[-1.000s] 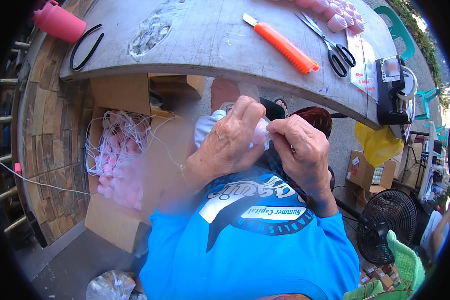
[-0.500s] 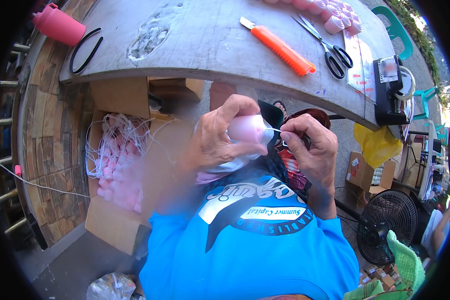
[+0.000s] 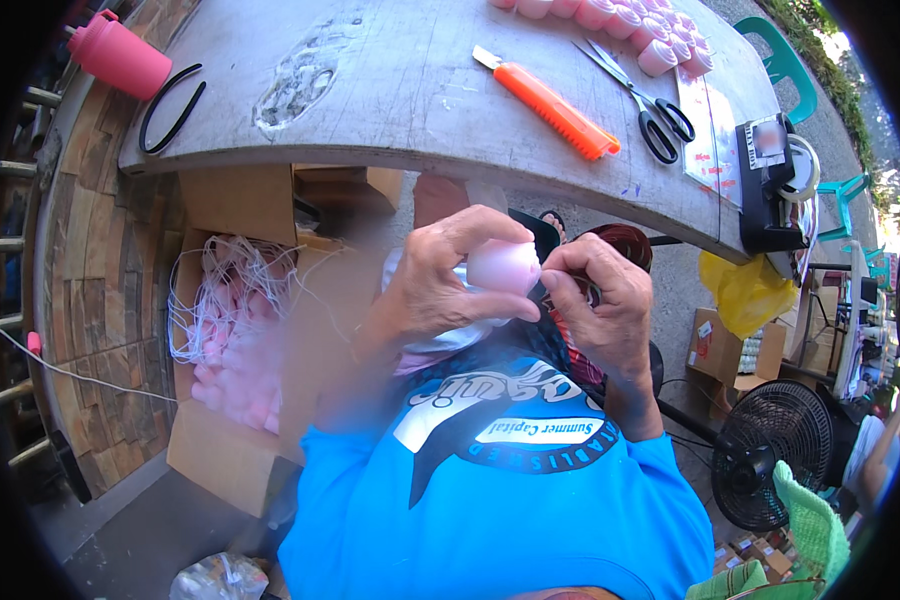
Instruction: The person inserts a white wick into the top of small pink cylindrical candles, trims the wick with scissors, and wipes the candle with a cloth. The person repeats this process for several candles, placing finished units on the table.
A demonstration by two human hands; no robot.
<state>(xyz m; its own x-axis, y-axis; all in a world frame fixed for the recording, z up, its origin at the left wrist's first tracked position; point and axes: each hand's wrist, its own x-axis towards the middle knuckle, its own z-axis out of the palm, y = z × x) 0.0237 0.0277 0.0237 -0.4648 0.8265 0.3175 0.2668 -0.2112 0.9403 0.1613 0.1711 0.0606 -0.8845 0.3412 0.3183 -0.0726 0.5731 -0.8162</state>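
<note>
Smooth, perhaps waxy cylinder [image 3: 500, 268], scuffed matt tabletop [image 3: 400, 105], plastic knife handle [image 3: 558, 110]

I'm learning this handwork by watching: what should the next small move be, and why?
Probably a gentle outward draw by the right hand while the left hand steadies the pink piece: the left grips it between thumb and fingers, and the right's thumb and forefinger meet near its end. Anything pinched there is too small to make out.
</note>
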